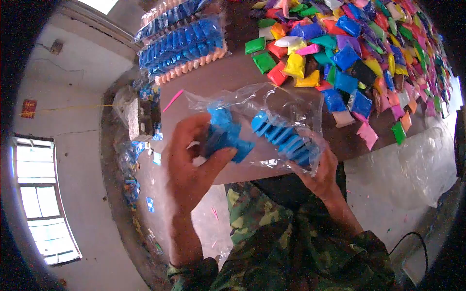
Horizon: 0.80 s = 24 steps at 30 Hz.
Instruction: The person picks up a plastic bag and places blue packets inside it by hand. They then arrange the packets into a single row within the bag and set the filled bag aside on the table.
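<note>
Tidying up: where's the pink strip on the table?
In the head view, the pink strip lies by the table's left edge, between the blue packet rows and the left hand.

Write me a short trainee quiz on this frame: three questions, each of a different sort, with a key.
1. Multiple choice: what does the person's left hand hold?
a) a yellow packet
b) blue packets
c) a thin pink strip
2. True or false: in the picture, the heap of small, glossy multicoloured packets lies left of the plastic-wrapped rows of blue and peach pieces.
3. Fill in the blank: inside the clear plastic bag at the right hand, the blue pieces are lined up in a ____.

Key: 1: b; 2: false, it lies to their right; 3: row.
</note>
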Tool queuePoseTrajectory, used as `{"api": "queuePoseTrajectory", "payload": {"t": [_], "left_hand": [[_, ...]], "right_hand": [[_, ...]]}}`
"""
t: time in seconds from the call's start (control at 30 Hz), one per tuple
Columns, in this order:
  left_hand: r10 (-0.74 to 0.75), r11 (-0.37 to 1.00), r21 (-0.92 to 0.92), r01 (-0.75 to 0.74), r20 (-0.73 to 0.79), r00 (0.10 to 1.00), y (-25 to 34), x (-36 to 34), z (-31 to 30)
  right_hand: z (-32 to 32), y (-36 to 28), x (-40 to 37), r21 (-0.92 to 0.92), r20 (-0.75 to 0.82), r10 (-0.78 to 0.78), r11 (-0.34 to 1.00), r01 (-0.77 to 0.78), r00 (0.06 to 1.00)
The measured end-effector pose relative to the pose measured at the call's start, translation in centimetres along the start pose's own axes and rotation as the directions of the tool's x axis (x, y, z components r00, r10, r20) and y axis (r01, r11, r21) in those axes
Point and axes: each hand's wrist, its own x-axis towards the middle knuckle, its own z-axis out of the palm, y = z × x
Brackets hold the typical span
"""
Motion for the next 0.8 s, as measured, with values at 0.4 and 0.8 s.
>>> {"api": "queuePoseTrajectory", "payload": {"t": [0.4,0.8], "left_hand": [[0.306,0.759,0.602,-0.249,0.008,0.952,-2.8,3.0,7.6],[0.21,0.835,0.511,-0.204,0.048,0.977,-4.3,3.7,7.5]], "right_hand": [[-0.3,-0.4,0.3,-0.019,-0.027,0.044,0.999,-0.044,0.999],[-0.1,0.3,0.1,-0.015,-0.059,0.023,1.0,-0.024,0.998]]}}
